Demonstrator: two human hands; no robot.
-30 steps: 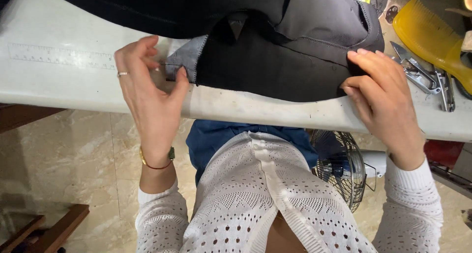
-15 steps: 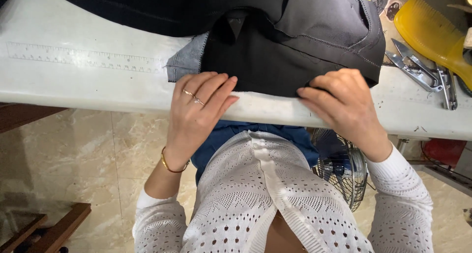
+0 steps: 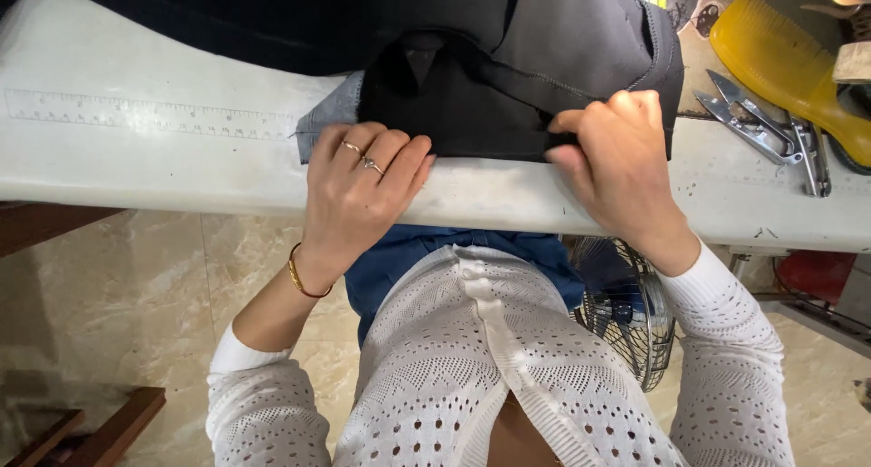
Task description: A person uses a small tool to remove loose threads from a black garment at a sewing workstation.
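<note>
Two hands | left hand (image 3: 358, 190) flat on black fabric (image 3: 472, 104) | right hand (image 3: 617, 163) fingers pinching its edge, fingertips hidden

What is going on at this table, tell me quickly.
A person in a white knit top works a black garment at the near edge of a white table. The left hand lies flat on its lower left corner; the right hand pinches the hem at the right. Metal snips and a yellow comb lie to the right.
</note>
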